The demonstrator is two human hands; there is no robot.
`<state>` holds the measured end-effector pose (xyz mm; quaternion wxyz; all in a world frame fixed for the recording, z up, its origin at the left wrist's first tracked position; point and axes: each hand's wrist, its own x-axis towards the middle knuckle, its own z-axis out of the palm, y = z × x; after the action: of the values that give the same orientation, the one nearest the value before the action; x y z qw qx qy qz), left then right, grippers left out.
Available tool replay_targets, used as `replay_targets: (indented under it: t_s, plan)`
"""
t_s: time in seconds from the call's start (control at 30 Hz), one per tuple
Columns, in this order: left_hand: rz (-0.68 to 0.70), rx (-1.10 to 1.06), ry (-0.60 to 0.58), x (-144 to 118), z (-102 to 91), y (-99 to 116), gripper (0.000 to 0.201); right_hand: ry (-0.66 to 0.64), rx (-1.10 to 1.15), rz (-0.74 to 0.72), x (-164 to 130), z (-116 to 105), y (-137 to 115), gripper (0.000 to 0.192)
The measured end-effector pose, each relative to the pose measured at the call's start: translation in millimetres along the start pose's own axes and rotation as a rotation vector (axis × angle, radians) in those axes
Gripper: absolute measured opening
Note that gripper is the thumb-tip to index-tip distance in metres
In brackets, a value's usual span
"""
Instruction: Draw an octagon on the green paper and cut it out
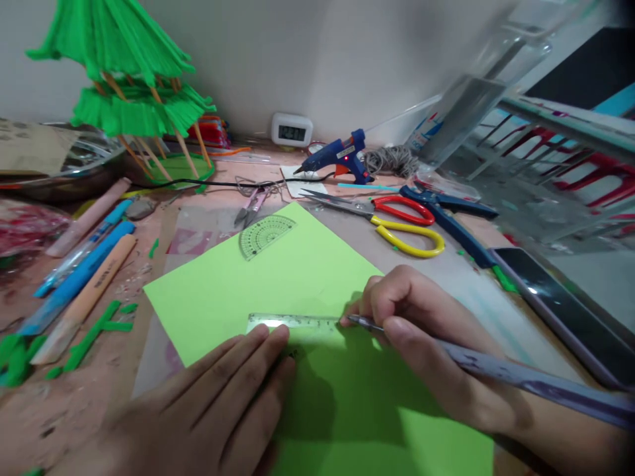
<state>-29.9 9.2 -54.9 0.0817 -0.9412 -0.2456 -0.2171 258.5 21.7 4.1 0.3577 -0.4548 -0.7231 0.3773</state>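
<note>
A light green sheet of paper point(322, 251) lies on the work surface, with a short clear ruler point(297, 322) across its middle. My left hand point(228, 390) rests on the paper with its fingers stretched out flat, the fingertips pressing the ruler's near edge. In my right hand point(421, 330) is a purple-grey pen point(496, 370), pinched between thumb and fingers. Its tip is by the ruler's right end, and my fingertips touch the paper there. A clear protractor point(268, 237) sits near the paper's far corner.
Beyond the paper lie scissors point(377, 215), a blue glue gun point(337, 157) and blue pliers point(451, 218). A phone point(560, 304) is at the right. Several markers point(89, 291) and a green pagoda-like model point(143, 99) stand at left. A small digital clock point(292, 130) is against the wall.
</note>
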Motion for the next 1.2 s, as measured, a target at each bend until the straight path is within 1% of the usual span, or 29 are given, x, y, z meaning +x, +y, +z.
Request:
replay_targets:
  t_s: [0.1,0.17,0.23,0.4,0.5,0.57,0.67,0.77,0.87,0.93,1.0,1.07,1.2]
  plan:
    - [0.023,0.072,0.054,13.7,-6.0,1.0,0.035,-0.027,-0.101,0.017,0.3,-3.0,-1.3,0.027]
    - [-0.012,0.068,0.029,20.1,-9.6,2.6,0.035,-0.048,-0.189,0.019,1.8,-4.8,-2.4,0.027]
    - [-0.031,0.061,-0.016,23.3,-13.5,4.2,0.034,-0.041,-0.242,-0.004,3.5,-5.4,-3.1,0.028]
    - [-0.009,0.066,-0.059,23.7,-21.1,4.3,0.034,-0.002,-0.264,-0.030,4.4,-3.2,1.1,0.030]
    - [-0.011,0.060,-0.080,24.4,-22.1,1.8,0.036,0.012,-0.261,-0.061,3.4,-1.9,6.4,0.028]
    - [-0.011,0.056,-0.083,25.0,-21.9,0.6,0.036,0.016,-0.248,-0.051,3.1,-1.4,8.0,0.027]
    - [-0.029,0.043,-0.101,24.7,-20.4,1.1,0.036,0.006,-0.222,-0.036,4.8,-1.6,4.7,0.026]
    - [-0.041,0.032,-0.112,24.5,-16.4,2.9,0.045,-0.012,-0.232,-0.020,9.8,-4.2,-3.7,0.021]
    - [-0.047,0.002,-0.084,26.4,-9.3,3.2,0.052,0.030,-0.198,0.030,17.2,-8.7,-9.3,0.016]
    - [-0.052,-0.022,-0.054,27.0,-4.1,2.1,0.054,0.086,-0.173,0.031,21.1,-11.5,-8.1,0.019]
    - [-0.057,-0.042,-0.027,24.8,0.2,0.2,0.054,0.127,-0.166,0.033,23.0,-12.5,-3.6,0.027]
    - [-0.053,-0.060,-0.001,19.3,3.4,-2.1,0.052,0.117,-0.139,0.059,23.4,-11.3,1.8,0.032]
    - [-0.023,-0.129,0.041,4.6,7.9,-5.3,0.052,0.048,-0.069,0.087,24.3,-5.9,8.7,0.033]
